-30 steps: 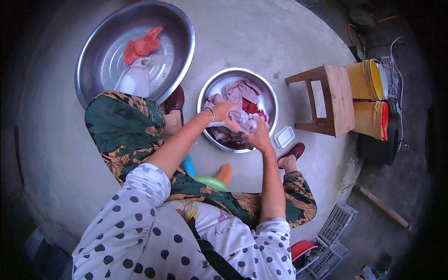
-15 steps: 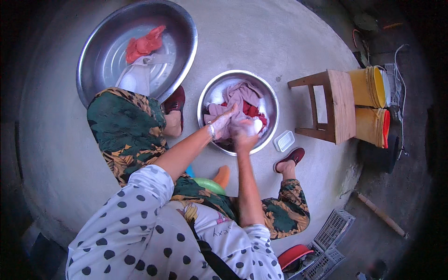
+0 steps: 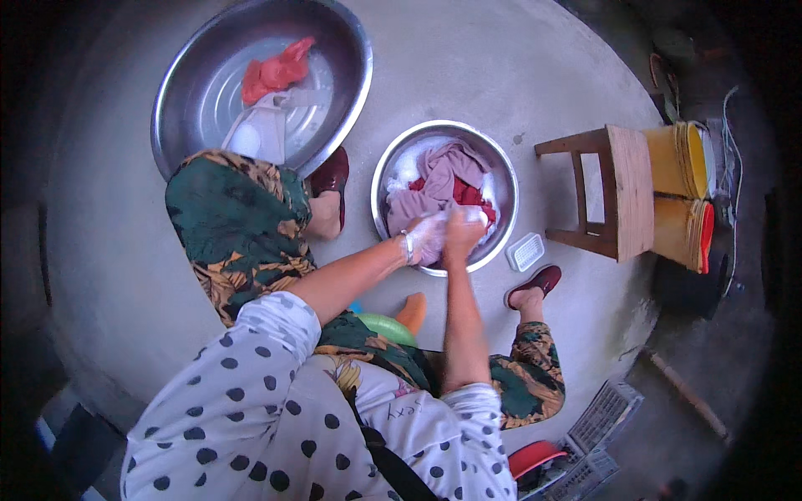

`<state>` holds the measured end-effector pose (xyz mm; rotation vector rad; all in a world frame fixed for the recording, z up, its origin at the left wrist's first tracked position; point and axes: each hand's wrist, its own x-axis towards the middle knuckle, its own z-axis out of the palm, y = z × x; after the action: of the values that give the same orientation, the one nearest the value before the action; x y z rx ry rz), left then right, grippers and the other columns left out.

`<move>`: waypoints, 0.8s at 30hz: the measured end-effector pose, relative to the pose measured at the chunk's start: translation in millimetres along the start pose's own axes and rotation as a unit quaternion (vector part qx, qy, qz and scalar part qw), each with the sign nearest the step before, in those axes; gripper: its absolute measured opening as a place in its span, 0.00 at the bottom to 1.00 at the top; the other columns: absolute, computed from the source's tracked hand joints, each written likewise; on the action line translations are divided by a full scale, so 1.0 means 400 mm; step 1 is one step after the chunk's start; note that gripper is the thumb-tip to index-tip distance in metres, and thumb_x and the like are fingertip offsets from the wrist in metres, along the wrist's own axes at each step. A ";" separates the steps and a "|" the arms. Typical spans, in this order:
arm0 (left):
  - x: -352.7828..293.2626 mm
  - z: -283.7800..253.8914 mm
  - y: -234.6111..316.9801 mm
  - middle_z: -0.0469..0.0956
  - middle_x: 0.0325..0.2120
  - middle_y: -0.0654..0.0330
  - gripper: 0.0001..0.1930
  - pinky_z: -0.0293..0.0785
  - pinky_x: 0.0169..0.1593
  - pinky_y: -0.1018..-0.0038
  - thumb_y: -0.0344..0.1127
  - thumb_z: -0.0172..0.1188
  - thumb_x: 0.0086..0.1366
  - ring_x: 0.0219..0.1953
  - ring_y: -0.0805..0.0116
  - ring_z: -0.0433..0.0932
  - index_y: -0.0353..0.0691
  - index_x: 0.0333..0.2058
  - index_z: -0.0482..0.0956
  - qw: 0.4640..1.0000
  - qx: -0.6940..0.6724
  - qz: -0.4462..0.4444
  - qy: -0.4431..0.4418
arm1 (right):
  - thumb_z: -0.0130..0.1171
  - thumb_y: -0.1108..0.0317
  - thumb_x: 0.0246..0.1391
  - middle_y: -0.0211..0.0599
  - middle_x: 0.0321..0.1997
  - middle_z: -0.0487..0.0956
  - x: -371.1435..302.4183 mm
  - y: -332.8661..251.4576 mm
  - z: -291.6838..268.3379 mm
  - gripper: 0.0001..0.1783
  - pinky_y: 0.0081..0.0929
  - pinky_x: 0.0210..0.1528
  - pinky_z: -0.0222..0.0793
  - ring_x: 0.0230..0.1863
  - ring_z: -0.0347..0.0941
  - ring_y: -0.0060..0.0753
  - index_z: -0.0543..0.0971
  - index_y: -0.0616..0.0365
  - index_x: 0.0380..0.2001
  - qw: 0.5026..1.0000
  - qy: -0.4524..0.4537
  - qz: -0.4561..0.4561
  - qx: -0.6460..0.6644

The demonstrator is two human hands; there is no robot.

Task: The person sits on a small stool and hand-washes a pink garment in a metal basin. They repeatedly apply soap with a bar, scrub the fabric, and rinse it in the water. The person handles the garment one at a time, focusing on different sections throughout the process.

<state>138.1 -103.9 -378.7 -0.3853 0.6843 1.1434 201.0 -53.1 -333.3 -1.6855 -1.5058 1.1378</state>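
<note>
A round metal basin [image 3: 511,188] stands on the floor between my feet. Inside it are a wet mauve cloth [image 3: 447,171], a dark red cloth [image 3: 473,194] and white suds. My left hand [image 3: 429,237], covered in foam, is closed on a bunched part of the mauve cloth at the basin's near rim. My right hand [image 3: 459,237] is pressed close beside it, closed around what looks like a white bar of soap [image 3: 474,217]. Its fingers are partly blurred, and the cloth between the hands is mostly hidden.
A larger metal basin [image 3: 361,92] at the upper left holds a red plastic bag [image 3: 277,72] and a white cloth [image 3: 259,134]. A white soap dish [image 3: 525,252] lies near my right shoe. Rightward are a wooden stool [image 3: 631,192], yellow buckets [image 3: 672,159] and grey crates [image 3: 606,413].
My hands have come together and moved nearer to me, toward the basin's near rim. The left fingers, stretched out before, are now curled in. The whole view has shifted slightly.
</note>
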 end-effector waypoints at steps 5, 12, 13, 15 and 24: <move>-0.074 0.104 0.122 0.74 0.35 0.60 0.25 0.70 0.41 0.77 0.52 0.53 0.56 0.36 0.73 0.74 0.35 0.42 0.71 0.939 0.309 0.123 0.092 | 0.58 0.65 0.40 0.32 0.31 0.75 0.092 0.024 -0.112 0.15 0.23 0.34 0.63 0.33 0.69 0.24 0.75 0.62 0.32 0.896 -0.282 0.159 0.302; -0.032 0.072 0.178 0.76 0.31 0.59 0.30 0.67 0.38 0.77 0.57 0.62 0.45 0.32 0.72 0.73 0.33 0.36 0.75 0.761 0.619 0.180 0.071 | 0.67 0.64 0.27 0.50 0.39 0.72 0.065 -0.004 -0.164 0.33 0.34 0.44 0.63 0.41 0.69 0.43 0.71 0.70 0.40 0.816 -0.223 -0.240 -0.477; -0.039 0.066 0.191 0.76 0.32 0.57 0.31 0.67 0.39 0.75 0.57 0.64 0.42 0.33 0.69 0.73 0.34 0.36 0.75 0.702 0.683 0.198 0.034 | 0.64 0.66 0.30 0.48 0.37 0.74 0.068 -0.002 -0.160 0.29 0.32 0.42 0.65 0.38 0.71 0.41 0.71 0.70 0.39 0.785 -0.188 -0.288 -0.515; -0.048 0.057 0.225 0.76 0.34 0.52 0.33 0.67 0.40 0.72 0.57 0.66 0.38 0.35 0.63 0.74 0.34 0.36 0.75 0.566 0.791 0.231 -0.039 | 0.58 0.70 0.33 0.43 0.36 0.74 0.077 -0.012 -0.194 0.25 0.29 0.39 0.66 0.36 0.72 0.37 0.71 0.69 0.39 0.947 -0.260 -0.111 -0.152; 0.012 -0.021 0.098 0.68 0.47 0.54 0.34 0.59 0.54 0.73 0.47 0.60 0.51 0.53 0.67 0.63 0.30 0.50 0.61 0.817 0.523 0.215 0.107 | 0.44 0.74 0.39 0.38 0.33 0.75 0.102 0.095 -0.119 0.15 0.30 0.40 0.68 0.32 0.72 0.33 0.72 0.62 0.34 0.885 -0.060 0.186 0.424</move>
<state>100.6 -90.9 -385.9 0.6299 1.5329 0.9659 260.4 -14.9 -353.1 -1.2882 -0.5516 1.7876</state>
